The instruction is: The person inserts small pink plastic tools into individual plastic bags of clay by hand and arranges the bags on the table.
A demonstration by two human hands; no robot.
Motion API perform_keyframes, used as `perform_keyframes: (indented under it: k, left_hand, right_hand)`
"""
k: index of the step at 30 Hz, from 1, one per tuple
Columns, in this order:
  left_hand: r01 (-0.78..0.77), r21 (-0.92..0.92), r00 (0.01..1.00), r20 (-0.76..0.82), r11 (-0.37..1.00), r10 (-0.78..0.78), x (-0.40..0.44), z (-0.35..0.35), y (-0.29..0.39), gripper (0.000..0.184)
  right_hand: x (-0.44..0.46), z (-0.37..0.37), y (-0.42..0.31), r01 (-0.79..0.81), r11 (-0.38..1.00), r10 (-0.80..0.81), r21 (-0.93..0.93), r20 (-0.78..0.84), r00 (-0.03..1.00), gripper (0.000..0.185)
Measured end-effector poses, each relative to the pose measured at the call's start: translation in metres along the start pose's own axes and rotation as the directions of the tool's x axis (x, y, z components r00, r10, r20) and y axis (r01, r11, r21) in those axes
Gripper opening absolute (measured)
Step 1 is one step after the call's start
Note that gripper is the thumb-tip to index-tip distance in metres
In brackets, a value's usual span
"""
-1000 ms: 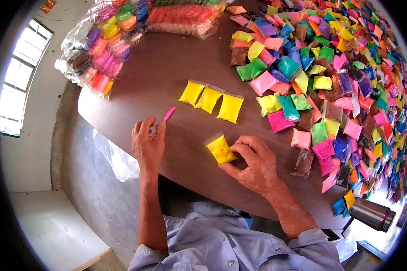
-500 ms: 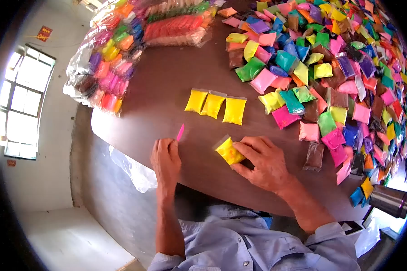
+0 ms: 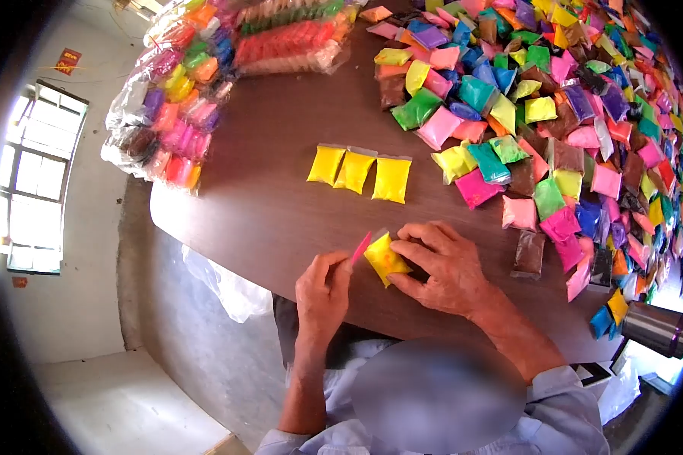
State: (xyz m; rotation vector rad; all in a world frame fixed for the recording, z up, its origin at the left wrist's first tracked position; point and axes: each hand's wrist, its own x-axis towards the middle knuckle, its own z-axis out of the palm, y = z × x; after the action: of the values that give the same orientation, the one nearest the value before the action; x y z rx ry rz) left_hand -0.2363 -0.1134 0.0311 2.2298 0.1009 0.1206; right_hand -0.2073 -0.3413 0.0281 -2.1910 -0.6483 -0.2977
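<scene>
My left hand (image 3: 324, 294) pinches a slim, pointed pink plastic stick (image 3: 362, 247) between thumb and fingers. Its tip points up and right, beside the clear top edge of a small yellow packet (image 3: 385, 260). Thumb and fingers of my right hand (image 3: 446, 269) grip that packet from the right, tilted, just over the table; orange marks show on it. Whether the stick touches the packet I cannot tell. Farther back, three flat yellow packets lie in a row: a left one (image 3: 325, 164), a middle one (image 3: 354, 172) and a right one (image 3: 391, 180).
A big heap of multicoloured packets (image 3: 554, 152) covers the table's right side. Clear bags of bundled packets (image 3: 178, 98) and red ones (image 3: 288, 42) sit at the back left. A metal cylinder (image 3: 653, 328) stands at the right edge. The brown tabletop (image 3: 258, 189) has a curved left edge.
My left hand has moved right with the pink stick, bringing it up beside the yellow packet. My right hand keeps its grip, and the packet is turned a little more upright.
</scene>
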Motion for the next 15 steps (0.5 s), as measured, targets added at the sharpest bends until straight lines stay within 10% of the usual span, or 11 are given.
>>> perform_keyframes:
  k: [11, 15]
  left_hand:
    - [-0.188, 0.078, 0.981, -0.039, 0.979, 0.192, 0.0077, 0.0061, 0.0000, 0.007]
    - [-0.022, -0.089, 0.999, -0.040, 0.996, 0.019, 0.0056, 0.0011, 0.0026, 0.010]
  right_hand:
    - [0.0051, -0.0022, -0.0055, 0.062, 0.993, -0.047, -0.102, 0.140, 0.989, 0.051]
    - [0.0043, -0.0003, -0.0019, 0.035, 0.996, -0.022, -0.084, 0.146, 0.989, 0.053]
